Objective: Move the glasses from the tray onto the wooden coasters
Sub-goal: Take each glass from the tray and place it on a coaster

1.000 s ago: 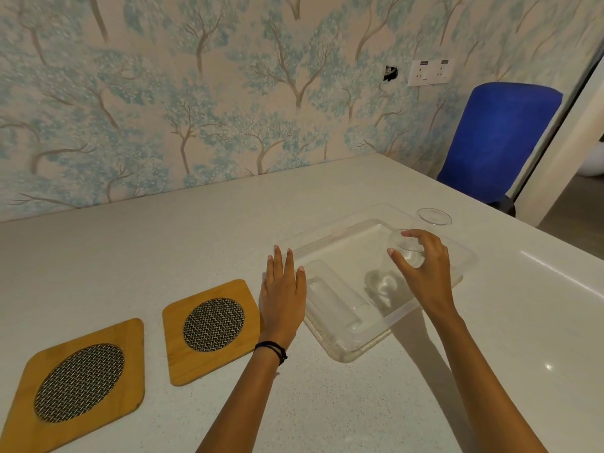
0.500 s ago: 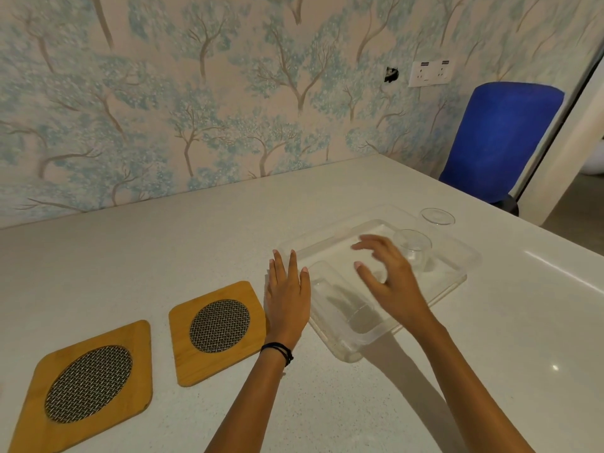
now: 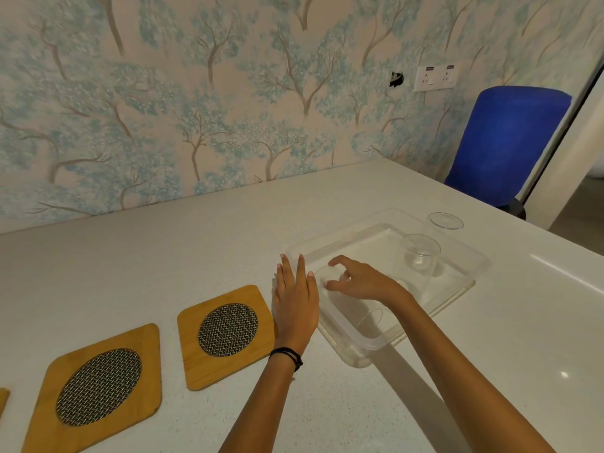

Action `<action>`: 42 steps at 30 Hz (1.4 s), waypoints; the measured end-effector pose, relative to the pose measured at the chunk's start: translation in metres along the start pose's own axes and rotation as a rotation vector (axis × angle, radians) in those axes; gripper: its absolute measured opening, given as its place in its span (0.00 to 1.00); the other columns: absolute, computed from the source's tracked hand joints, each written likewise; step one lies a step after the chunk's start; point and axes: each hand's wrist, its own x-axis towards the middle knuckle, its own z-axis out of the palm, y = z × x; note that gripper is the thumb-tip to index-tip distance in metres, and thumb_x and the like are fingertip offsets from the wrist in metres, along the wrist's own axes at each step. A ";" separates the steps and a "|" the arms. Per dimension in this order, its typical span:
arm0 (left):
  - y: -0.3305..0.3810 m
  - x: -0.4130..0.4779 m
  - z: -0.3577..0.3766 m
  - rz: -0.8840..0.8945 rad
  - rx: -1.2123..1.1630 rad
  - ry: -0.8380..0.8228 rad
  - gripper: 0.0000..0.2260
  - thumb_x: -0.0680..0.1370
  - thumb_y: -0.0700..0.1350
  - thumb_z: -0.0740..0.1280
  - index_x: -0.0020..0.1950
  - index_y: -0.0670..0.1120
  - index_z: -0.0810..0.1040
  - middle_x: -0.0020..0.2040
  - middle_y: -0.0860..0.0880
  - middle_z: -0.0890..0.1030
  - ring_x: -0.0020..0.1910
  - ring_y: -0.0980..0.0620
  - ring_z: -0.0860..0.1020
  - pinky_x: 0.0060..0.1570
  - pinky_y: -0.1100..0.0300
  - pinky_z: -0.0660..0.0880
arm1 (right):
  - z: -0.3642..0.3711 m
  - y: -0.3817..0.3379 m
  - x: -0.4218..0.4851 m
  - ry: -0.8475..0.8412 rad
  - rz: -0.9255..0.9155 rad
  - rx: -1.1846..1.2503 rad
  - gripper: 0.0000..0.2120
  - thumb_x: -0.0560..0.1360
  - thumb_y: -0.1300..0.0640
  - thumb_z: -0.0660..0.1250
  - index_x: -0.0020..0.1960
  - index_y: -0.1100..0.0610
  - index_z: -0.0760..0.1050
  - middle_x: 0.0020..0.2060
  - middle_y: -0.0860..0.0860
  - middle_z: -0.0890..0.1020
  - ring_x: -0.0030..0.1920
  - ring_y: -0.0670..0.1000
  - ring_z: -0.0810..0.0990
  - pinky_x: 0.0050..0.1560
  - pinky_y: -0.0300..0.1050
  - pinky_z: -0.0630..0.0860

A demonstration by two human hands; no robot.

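A clear plastic tray lies on the white table. In it a tall clear glass lies on its side near the left wall, and a small clear glass stands upright at the far right. My right hand hovers low over the lying glass, fingers apart and curved around its far end; the glass still rests on the tray floor. My left hand lies flat on the table between the tray and the nearest wooden coaster. A second coaster sits further left.
A small clear round dish sits on the table just beyond the tray. The corner of a third coaster shows at the left edge. A blue chair stands past the table's far right corner. A wallpapered wall runs behind.
My right hand let go of the small upright glass, which stays in the tray, and moved left and down to the lying glass. My left hand has stayed flat.
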 end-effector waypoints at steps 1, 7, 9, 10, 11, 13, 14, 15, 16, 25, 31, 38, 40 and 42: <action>0.000 0.000 0.000 -0.002 0.001 -0.001 0.22 0.82 0.49 0.47 0.75 0.50 0.47 0.77 0.43 0.42 0.76 0.46 0.43 0.76 0.49 0.47 | 0.000 -0.002 0.003 -0.046 0.033 0.018 0.28 0.72 0.43 0.65 0.67 0.49 0.61 0.62 0.57 0.74 0.55 0.55 0.76 0.50 0.44 0.73; 0.000 0.000 -0.001 -0.001 0.000 -0.007 0.22 0.82 0.50 0.47 0.75 0.51 0.47 0.77 0.43 0.42 0.76 0.45 0.43 0.76 0.48 0.47 | -0.002 -0.010 0.014 -0.054 0.133 0.081 0.28 0.68 0.45 0.70 0.64 0.50 0.66 0.66 0.54 0.70 0.53 0.56 0.78 0.42 0.46 0.78; 0.000 0.000 -0.001 -0.001 -0.005 -0.006 0.22 0.82 0.50 0.47 0.75 0.51 0.47 0.77 0.44 0.42 0.76 0.45 0.43 0.76 0.48 0.46 | -0.001 -0.009 0.014 -0.014 0.124 0.084 0.28 0.67 0.45 0.71 0.63 0.51 0.67 0.67 0.54 0.69 0.55 0.57 0.78 0.42 0.45 0.79; 0.000 0.000 -0.001 -0.004 -0.011 -0.006 0.22 0.82 0.50 0.47 0.75 0.51 0.47 0.77 0.44 0.42 0.76 0.46 0.43 0.76 0.48 0.46 | -0.001 -0.008 0.014 0.010 0.118 0.086 0.28 0.67 0.45 0.71 0.63 0.51 0.67 0.66 0.54 0.70 0.55 0.57 0.78 0.41 0.45 0.78; 0.000 0.000 -0.001 -0.008 -0.017 -0.007 0.22 0.82 0.50 0.47 0.75 0.51 0.47 0.77 0.44 0.42 0.76 0.46 0.42 0.76 0.49 0.46 | -0.001 -0.007 0.012 0.036 0.115 0.089 0.27 0.67 0.45 0.71 0.63 0.50 0.67 0.65 0.54 0.71 0.54 0.57 0.78 0.40 0.44 0.78; -0.001 -0.001 -0.001 -0.009 -0.020 -0.009 0.22 0.82 0.50 0.47 0.75 0.52 0.47 0.77 0.44 0.42 0.76 0.47 0.42 0.76 0.49 0.45 | -0.002 -0.006 0.008 0.091 0.110 0.097 0.27 0.67 0.44 0.71 0.62 0.50 0.68 0.60 0.54 0.75 0.51 0.55 0.79 0.40 0.43 0.79; -0.001 -0.001 -0.001 -0.007 -0.019 -0.011 0.22 0.82 0.50 0.46 0.75 0.52 0.46 0.77 0.44 0.42 0.76 0.47 0.42 0.76 0.49 0.45 | -0.004 -0.005 0.005 0.124 0.105 0.101 0.27 0.66 0.44 0.71 0.62 0.49 0.68 0.57 0.53 0.76 0.48 0.54 0.79 0.41 0.44 0.79; -0.001 -0.001 -0.001 -0.007 -0.020 -0.010 0.22 0.82 0.50 0.46 0.75 0.52 0.46 0.77 0.44 0.42 0.76 0.47 0.42 0.76 0.49 0.45 | -0.006 -0.005 0.002 0.161 0.094 0.103 0.27 0.66 0.44 0.71 0.61 0.49 0.68 0.52 0.52 0.76 0.45 0.53 0.79 0.44 0.46 0.80; -0.001 -0.001 0.000 -0.008 -0.021 -0.009 0.22 0.82 0.50 0.46 0.75 0.52 0.46 0.77 0.44 0.42 0.76 0.47 0.42 0.76 0.49 0.44 | -0.009 -0.004 -0.001 0.200 0.075 0.105 0.27 0.66 0.43 0.71 0.61 0.49 0.68 0.49 0.52 0.76 0.44 0.52 0.78 0.46 0.48 0.79; 0.000 0.001 0.000 -0.014 -0.014 0.001 0.22 0.82 0.50 0.47 0.75 0.51 0.48 0.78 0.44 0.43 0.76 0.46 0.43 0.76 0.48 0.46 | -0.030 -0.005 -0.032 0.434 -0.068 0.218 0.27 0.67 0.46 0.72 0.63 0.47 0.68 0.54 0.53 0.75 0.51 0.52 0.76 0.55 0.51 0.76; 0.000 0.000 0.001 -0.025 -0.018 0.006 0.22 0.82 0.51 0.47 0.75 0.51 0.48 0.78 0.45 0.43 0.76 0.47 0.43 0.76 0.49 0.46 | -0.032 -0.005 -0.046 0.529 -0.143 0.227 0.29 0.67 0.48 0.73 0.65 0.47 0.67 0.63 0.53 0.73 0.52 0.50 0.75 0.51 0.46 0.75; -0.001 0.000 0.001 -0.016 -0.019 0.012 0.22 0.82 0.51 0.47 0.75 0.51 0.49 0.78 0.44 0.44 0.76 0.46 0.44 0.76 0.49 0.47 | -0.028 0.000 -0.055 0.530 -0.183 0.260 0.29 0.66 0.52 0.75 0.63 0.46 0.67 0.59 0.53 0.74 0.55 0.52 0.75 0.58 0.54 0.76; -0.001 0.000 0.001 -0.017 -0.024 0.010 0.22 0.82 0.51 0.47 0.75 0.52 0.49 0.78 0.45 0.43 0.76 0.47 0.44 0.76 0.49 0.46 | -0.026 0.001 -0.056 0.522 -0.183 0.263 0.30 0.65 0.52 0.75 0.64 0.47 0.67 0.59 0.53 0.74 0.56 0.52 0.75 0.59 0.55 0.76; -0.001 0.000 0.001 -0.016 -0.023 0.006 0.22 0.82 0.51 0.47 0.75 0.52 0.48 0.78 0.45 0.43 0.76 0.47 0.43 0.76 0.49 0.46 | -0.024 0.002 -0.057 0.519 -0.187 0.259 0.30 0.65 0.52 0.75 0.63 0.46 0.67 0.58 0.53 0.74 0.55 0.52 0.75 0.59 0.56 0.76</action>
